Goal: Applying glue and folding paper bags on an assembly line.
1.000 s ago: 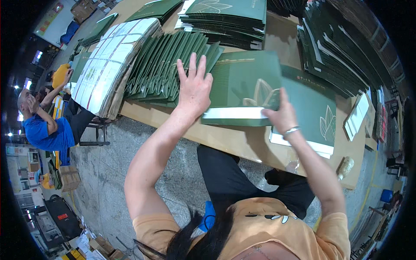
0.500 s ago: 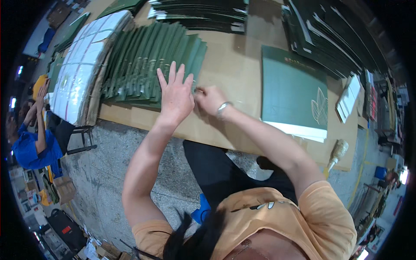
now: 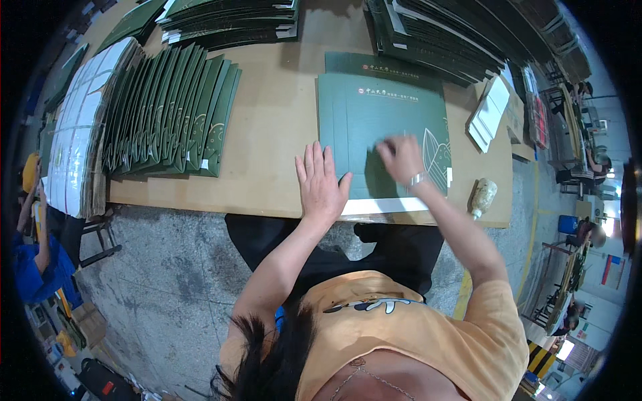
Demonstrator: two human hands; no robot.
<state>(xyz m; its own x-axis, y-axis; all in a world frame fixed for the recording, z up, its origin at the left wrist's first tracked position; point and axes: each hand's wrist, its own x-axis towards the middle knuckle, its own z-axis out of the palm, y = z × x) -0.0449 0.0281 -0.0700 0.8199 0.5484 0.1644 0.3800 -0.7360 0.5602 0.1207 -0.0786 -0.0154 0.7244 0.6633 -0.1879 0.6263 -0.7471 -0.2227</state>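
Observation:
Flat green printed paper-bag blanks (image 3: 381, 120) lie on the table, the upper one offset toward me from another beneath it. My left hand (image 3: 322, 187) rests open and flat at their near left edge, fingers pointing away from me. Over the middle of the upper blank, my right hand (image 3: 403, 160) is curled closed and slightly blurred; what its fingers hold, if anything, is hidden. A white strip (image 3: 384, 207) shows along the blanks' near edge. To the left stands a row of folded green paper bags (image 3: 174, 113), leaning together.
A strapped white-wrapped bundle (image 3: 80, 127) stands at the table's left end. Dark green stacks (image 3: 231, 27) (image 3: 435, 40) line the far side. At right lie white cards (image 3: 489, 113) and a pale bottle with a nozzle (image 3: 483, 197). Another person in blue (image 3: 47, 260) is at far left.
Both hands have moved from the folded bags on the left to the flat blanks on the right. The view has swung right. The upper blank now sits offset from the one below.

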